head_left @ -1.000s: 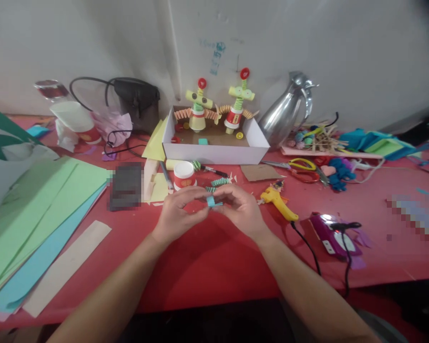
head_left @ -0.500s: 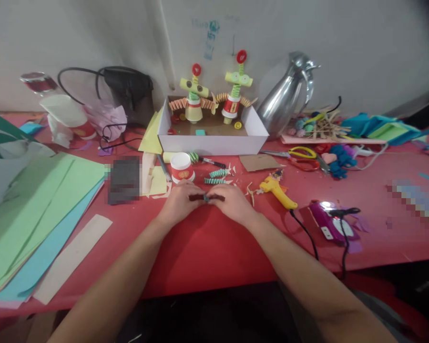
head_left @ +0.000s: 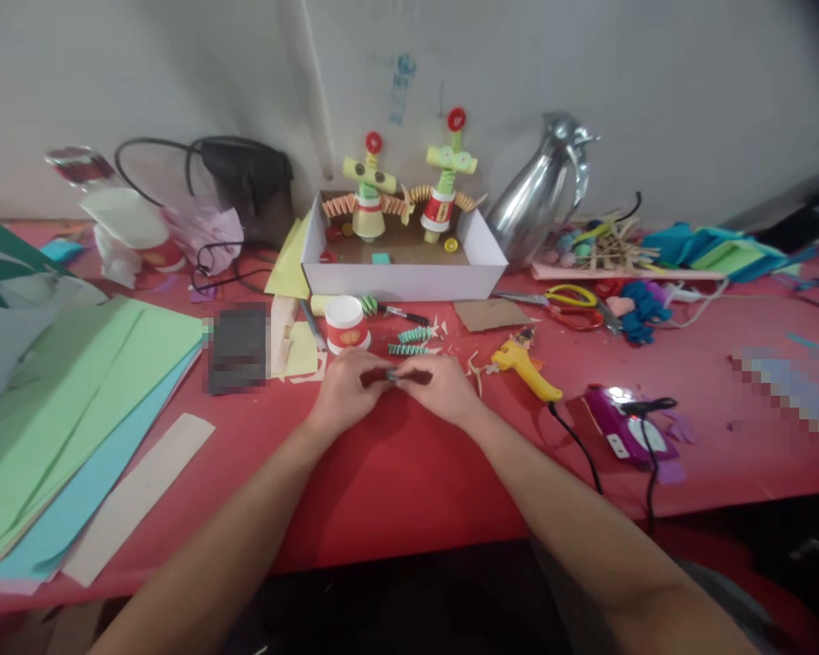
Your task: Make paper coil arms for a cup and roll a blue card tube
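My left hand [head_left: 345, 389] and my right hand [head_left: 440, 387] meet over the red table, fingertips pinched together on a small blue-green piece [head_left: 391, 374]. Most of that piece is hidden by the fingers, and its exact kind cannot be made out. Just beyond the fingers lie two folded blue-green paper springs [head_left: 416, 335]. A red and white paper cup [head_left: 346, 323] stands upside down past my left hand. To the right of my right hand is a yellow glue gun [head_left: 529, 368], lying on its side.
Two paper-cup figures [head_left: 369, 214] stand in a white box [head_left: 402, 280] at the back. A steel jug [head_left: 536, 196], scissors [head_left: 566, 296] and a purple power strip [head_left: 614, 432] are on the right. Coloured paper sheets [head_left: 75, 391] and a beige strip [head_left: 140, 500] lie left.
Both hands keep their pinch on the small piece, with only slight finger movement. The whole view has shifted slightly.
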The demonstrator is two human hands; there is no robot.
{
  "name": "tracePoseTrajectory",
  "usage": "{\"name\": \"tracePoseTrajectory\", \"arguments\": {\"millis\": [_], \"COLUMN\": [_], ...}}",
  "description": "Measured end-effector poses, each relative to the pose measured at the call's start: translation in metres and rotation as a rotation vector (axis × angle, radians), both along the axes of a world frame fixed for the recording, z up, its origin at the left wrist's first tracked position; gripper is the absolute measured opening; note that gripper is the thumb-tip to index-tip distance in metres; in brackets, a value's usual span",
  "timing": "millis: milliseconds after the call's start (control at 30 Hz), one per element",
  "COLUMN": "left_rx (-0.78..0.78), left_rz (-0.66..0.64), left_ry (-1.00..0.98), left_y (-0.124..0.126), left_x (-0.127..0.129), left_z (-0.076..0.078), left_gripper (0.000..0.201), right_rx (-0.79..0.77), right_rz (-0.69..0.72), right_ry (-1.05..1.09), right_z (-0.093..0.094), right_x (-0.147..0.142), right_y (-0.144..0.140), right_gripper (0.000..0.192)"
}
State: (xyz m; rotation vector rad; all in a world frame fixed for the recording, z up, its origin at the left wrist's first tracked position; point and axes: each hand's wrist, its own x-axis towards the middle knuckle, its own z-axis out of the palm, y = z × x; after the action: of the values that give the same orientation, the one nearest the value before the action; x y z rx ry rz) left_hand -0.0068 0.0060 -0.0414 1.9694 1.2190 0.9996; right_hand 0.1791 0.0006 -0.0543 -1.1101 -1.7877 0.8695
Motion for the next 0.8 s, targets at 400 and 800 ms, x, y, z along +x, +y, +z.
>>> {"name": "tracePoseTrajectory", "arguments": {"millis": [400, 800], "left_rx": [-0.491, -0.816], "left_rz": [0.014, 0.112], "left_ry": [-0.676, -0.87], "left_y": [-0.01, -0.006], "left_x": [0.006, 0.003], "left_z": [0.011, 0.015], "left_gripper": [0.033, 0.02], "right_rx": [-0.491, 0.134], "right_rz": [-0.064, -0.04], "right_ry": [0.675, 0.113], "right_z": [0.017, 0.025], "right_x": [-0.014, -0.006], "right_y": [-0.009, -0.019], "right_gripper": [0.025, 0.023]}}
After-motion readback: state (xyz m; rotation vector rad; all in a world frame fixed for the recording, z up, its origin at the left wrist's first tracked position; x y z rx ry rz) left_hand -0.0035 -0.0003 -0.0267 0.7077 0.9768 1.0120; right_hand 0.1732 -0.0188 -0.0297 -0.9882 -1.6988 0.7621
